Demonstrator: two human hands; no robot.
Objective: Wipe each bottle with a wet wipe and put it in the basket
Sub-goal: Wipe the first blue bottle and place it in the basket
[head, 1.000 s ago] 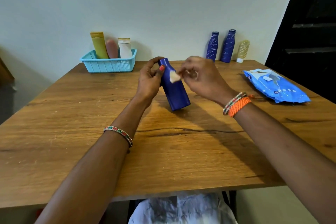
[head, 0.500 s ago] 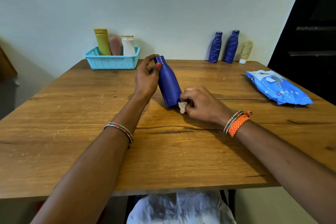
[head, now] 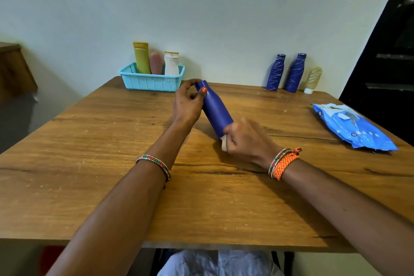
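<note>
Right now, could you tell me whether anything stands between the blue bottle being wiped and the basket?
Nothing visible does: bare table lies between the blue bottle and the basket.

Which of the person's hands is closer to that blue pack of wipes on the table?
Right. The right hand wipes the bottle's base at mid-table, on the wipes pack side; the left hand grips the blue bottle by its neck, farther away.

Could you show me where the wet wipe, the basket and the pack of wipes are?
wet wipe (head: 223,144): head view, the pale bit showing below the right hand.
basket (head: 150,82): head view, its turquoise front wall.
pack of wipes (head: 356,127): head view, middle of the blue wrapper.
</note>
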